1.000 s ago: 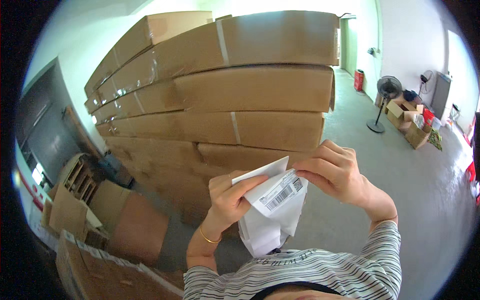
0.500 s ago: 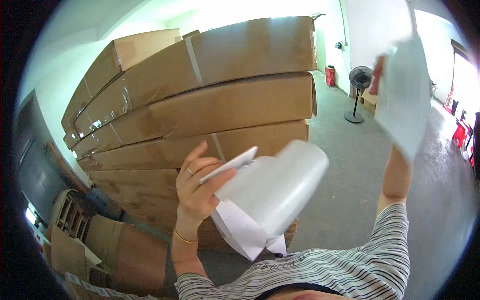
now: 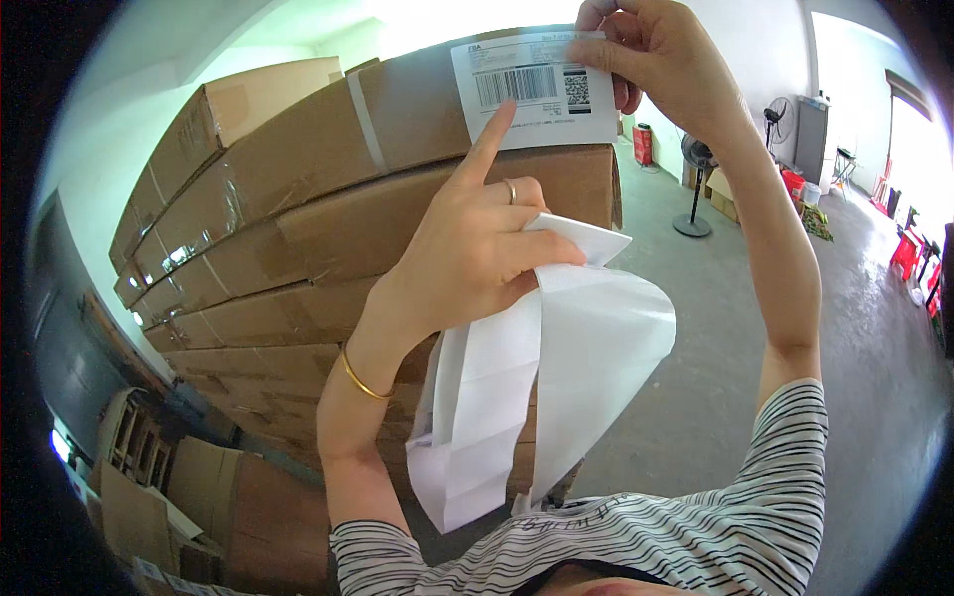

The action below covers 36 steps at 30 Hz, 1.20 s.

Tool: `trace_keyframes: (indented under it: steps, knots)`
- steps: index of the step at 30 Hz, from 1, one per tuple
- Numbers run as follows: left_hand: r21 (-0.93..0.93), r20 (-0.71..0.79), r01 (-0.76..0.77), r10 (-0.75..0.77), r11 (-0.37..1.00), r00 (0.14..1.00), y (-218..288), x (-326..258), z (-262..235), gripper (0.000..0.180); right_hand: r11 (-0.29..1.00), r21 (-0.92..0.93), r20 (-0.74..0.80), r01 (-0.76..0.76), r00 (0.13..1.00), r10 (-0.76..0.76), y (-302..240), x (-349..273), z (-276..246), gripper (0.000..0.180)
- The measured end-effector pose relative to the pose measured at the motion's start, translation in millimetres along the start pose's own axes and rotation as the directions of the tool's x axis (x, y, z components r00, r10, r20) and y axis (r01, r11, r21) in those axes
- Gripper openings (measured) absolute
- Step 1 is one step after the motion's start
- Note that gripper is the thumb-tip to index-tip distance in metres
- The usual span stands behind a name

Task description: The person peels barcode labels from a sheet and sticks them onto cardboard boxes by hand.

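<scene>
A white printed shipping label (image 3: pixel 542 127), with a barcode and a square code, lies against the side of a long brown carton (image 3: pixel 427 104) in the upper row. Its top right corner is pinched by the thumb and fingers of my right hand (image 3: pixel 668 62). My left hand (image 3: pixel 459 238) is closed on a folded strip of white label sheets (image 3: pixel 487 417), which hangs below it in loose folds. The left index finger stretches up to the label's lower left part. A ring and a gold bracelet are on my left hand and wrist.
Long taped cartons (image 3: pixel 288 238) are stacked across the left and middle. A black standing fan (image 3: pixel 694 189) and a red container (image 3: pixel 643 145) stand beyond the stack. Cardboard pieces (image 3: pixel 134 517) lean at the lower left. Grey floor (image 3: pixel 735 328) stretches along the right.
My right hand has brought the label from the far right onto the carton's side. My left hand has risen toward it with the folded sheets, its index finger now stretched out.
</scene>
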<state>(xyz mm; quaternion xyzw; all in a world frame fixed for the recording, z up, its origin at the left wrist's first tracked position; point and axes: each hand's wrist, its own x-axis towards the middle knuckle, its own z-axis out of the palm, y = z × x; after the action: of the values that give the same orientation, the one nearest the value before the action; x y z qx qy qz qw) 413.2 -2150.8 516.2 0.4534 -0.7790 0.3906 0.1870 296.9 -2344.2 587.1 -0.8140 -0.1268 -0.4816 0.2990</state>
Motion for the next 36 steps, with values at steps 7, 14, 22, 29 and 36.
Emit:
trace_keyframes:
  steps: [7,14,22,29,36]
  knots:
    - [-0.019,0.002,0.012,-0.012,1.0,1.0,-8,0,9,0.038,0.995,-0.096,-0.026,-0.01,1.0,0.007,-8,-2,0,0.014]
    - [-0.032,-0.034,0.036,-0.037,0.999,0.999,-24,0,19,0.039,0.946,-0.242,-0.077,-0.214,0.977,0.201,-29,1,8,0.015]
    - [-0.087,-0.075,-0.005,-0.001,0.996,0.997,-24,17,41,0.038,0.846,-0.529,0.02,0.066,0.998,-0.066,-19,5,11,0.034]
    - [-0.272,-0.132,0.097,-0.137,0.957,0.982,8,1,51,0.024,0.539,-0.843,-0.043,-0.008,0.998,-0.053,-11,7,-7,0.051]
    - [-0.516,-0.278,0.42,-0.61,0.746,0.742,55,-49,43,0.013,0.921,-0.104,0.224,0.376,0.911,-0.347,-16,-91,-14,0.046]
